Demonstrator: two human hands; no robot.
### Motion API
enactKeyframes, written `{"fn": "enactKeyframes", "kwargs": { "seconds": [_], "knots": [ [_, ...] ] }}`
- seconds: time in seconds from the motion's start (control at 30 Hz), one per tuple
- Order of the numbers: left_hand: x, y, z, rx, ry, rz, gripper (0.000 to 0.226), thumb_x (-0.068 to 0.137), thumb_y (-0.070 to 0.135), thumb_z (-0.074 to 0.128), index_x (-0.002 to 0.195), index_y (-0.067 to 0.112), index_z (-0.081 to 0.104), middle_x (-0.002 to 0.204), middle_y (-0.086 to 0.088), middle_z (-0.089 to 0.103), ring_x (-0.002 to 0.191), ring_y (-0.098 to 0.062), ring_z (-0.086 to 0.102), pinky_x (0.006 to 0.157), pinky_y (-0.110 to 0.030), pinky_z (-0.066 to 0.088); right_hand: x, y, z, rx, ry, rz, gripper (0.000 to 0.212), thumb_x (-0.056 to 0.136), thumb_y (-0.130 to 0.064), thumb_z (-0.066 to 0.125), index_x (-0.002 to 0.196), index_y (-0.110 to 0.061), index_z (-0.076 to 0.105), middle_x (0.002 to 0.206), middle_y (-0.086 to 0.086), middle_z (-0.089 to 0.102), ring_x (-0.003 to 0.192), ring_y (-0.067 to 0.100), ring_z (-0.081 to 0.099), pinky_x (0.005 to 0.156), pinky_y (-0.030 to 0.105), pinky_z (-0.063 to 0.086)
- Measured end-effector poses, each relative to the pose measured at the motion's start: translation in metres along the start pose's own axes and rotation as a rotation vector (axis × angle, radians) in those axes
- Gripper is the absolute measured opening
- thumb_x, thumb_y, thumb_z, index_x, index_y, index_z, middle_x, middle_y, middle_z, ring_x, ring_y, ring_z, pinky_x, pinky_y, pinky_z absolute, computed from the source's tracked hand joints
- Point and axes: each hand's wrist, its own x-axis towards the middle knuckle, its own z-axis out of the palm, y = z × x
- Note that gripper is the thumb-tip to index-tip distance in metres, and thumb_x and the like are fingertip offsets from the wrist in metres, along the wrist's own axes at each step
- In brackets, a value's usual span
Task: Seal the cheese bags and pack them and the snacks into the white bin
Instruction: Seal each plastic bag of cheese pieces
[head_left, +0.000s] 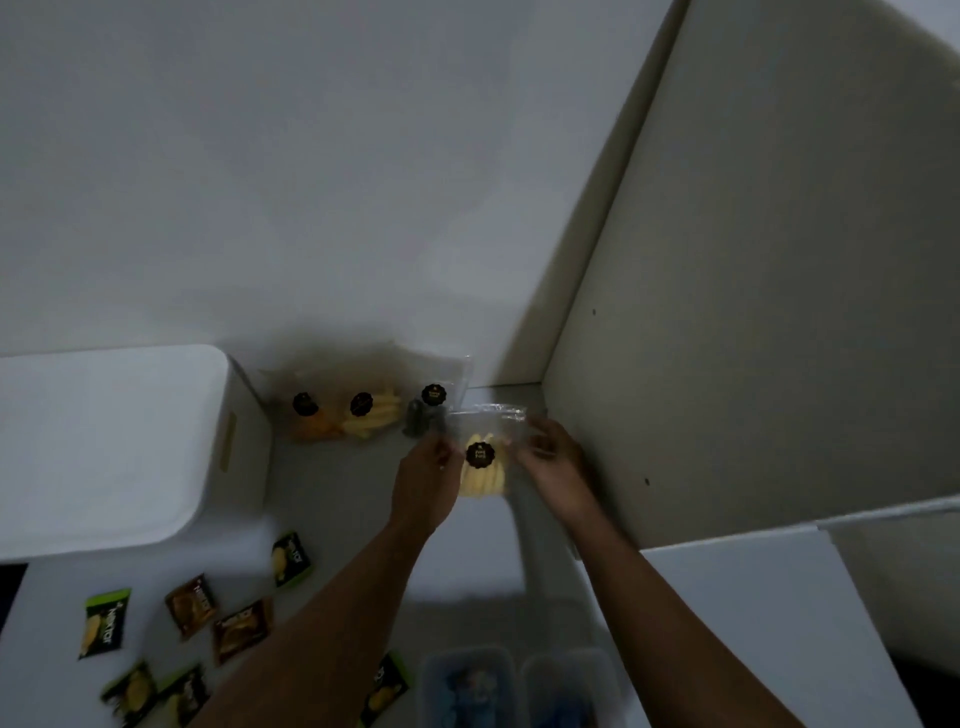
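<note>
Left hand (423, 480), right hand (553, 460): both pinching cheese bag (485, 457) | upright, opening topmost, long axis vertical

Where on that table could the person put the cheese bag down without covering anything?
Bare tabletop lies between the white bin, the leaning cheese bags and the left hand. Lower left is crowded with snack packets; two clear tubs fill the near edge.

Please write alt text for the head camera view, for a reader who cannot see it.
In dim light, a person's left hand and right hand hold a clear cheese bag by its sides above a white table. More cheese bags lean against the wall beside a white bin; snack packets lie scattered nearby.
</note>
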Motion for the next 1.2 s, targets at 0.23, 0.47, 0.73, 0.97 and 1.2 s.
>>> {"fn": "enactKeyframes", "kwargs": {
  "seconds": [0.23,0.47,0.73,0.97,1.2],
  "knots": [
    [0.032,0.008,0.033,-0.041,-0.052,-0.015,0.012,0.100,0.025,0.058,0.091,0.017,0.057,0.080,0.004,0.058,0.072,-0.007,0.057,0.062,-0.019,0.040,0.039,0.011,0.021,-0.096,0.131,0.065,0.017,0.095,-0.020,0.065,0.109,-0.029,0.060,0.102,-0.005,0.066,0.098,0.021,0.066,0.077,0.029,0.051],
    [0.060,0.011,0.047,-0.231,0.001,-0.129,0.053,0.087,0.018,0.075,0.136,0.020,0.056,0.126,0.009,0.059,0.113,-0.007,0.057,0.091,-0.019,0.048,0.078,-0.003,0.035,-0.026,0.260,0.072,0.036,0.093,-0.019,0.066,0.129,-0.017,0.064,0.114,-0.001,0.065,0.109,0.020,0.063,0.084,0.025,0.047],
    [0.038,0.002,0.045,-0.016,-0.163,-0.105,0.038,0.092,0.027,0.069,0.128,0.018,0.062,0.118,0.000,0.066,0.108,-0.022,0.065,0.092,-0.037,0.055,0.073,0.012,0.032,0.058,0.103,0.117,0.072,0.088,-0.016,0.064,0.155,-0.025,0.040,0.148,0.003,0.055,0.131,0.025,0.058,0.105,0.038,0.051],
    [0.002,0.000,0.019,0.023,-0.194,-0.119,0.045,0.096,0.031,0.068,0.137,0.016,0.059,0.143,-0.006,0.058,0.128,-0.022,0.057,0.104,-0.030,0.043,0.033,-0.003,0.015,-0.054,0.143,0.147,0.071,0.097,-0.032,0.063,0.159,-0.016,0.032,0.161,0.007,0.040,0.145,0.029,0.041,0.107,0.031,0.036],
    [-0.011,0.017,-0.067,-0.029,-0.067,0.014,0.020,0.094,0.019,0.068,0.114,0.017,0.068,0.106,0.004,0.068,0.099,-0.013,0.063,0.083,-0.021,0.042,-0.009,-0.041,0.059,-0.034,0.113,-0.003,0.038,0.081,-0.034,0.072,0.114,-0.013,0.068,0.106,0.009,0.071,0.095,0.025,0.065,0.090,0.036,0.049]
  ]
}}
